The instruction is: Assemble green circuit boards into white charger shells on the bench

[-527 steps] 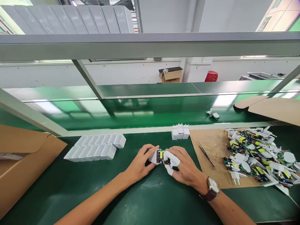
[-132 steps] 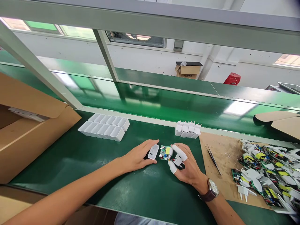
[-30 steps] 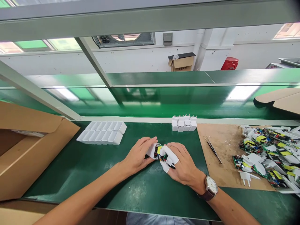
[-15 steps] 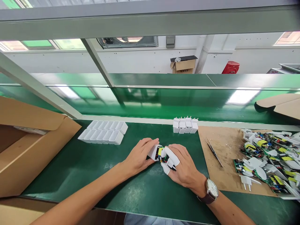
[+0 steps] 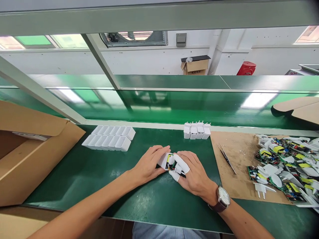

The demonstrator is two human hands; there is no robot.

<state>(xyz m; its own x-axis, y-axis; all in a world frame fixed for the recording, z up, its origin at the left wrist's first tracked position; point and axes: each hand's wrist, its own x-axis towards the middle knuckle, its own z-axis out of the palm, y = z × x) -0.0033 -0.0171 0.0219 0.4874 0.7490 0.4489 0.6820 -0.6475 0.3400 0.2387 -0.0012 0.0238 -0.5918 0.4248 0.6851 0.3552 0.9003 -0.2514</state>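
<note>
My left hand (image 5: 149,165) is closed around a white plastic charger housing (image 5: 162,160), held low over the green table with its mouth toward the right. In my right hand (image 5: 196,174), with white finger cots on thumb and forefinger, is a charger circuit board (image 5: 170,160) bearing a yellow-wrapped part and a white plug piece. The board's left end is partly inside the housing; the rest shows between my two hands. My right fingers cover some of it.
White empty housings (image 5: 109,138) stand in two rows at left, beside a cardboard box (image 5: 45,166). Several housings with plug pins (image 5: 196,131) stand at the back. Tweezers (image 5: 226,158) and a heap of circuit boards (image 5: 286,166) lie on brown cardboard (image 5: 233,186) at right.
The circuit board has moved left, deeper into the housing, with my right hand following. My left hand stays nearly in place. The view has shifted slightly.
</note>
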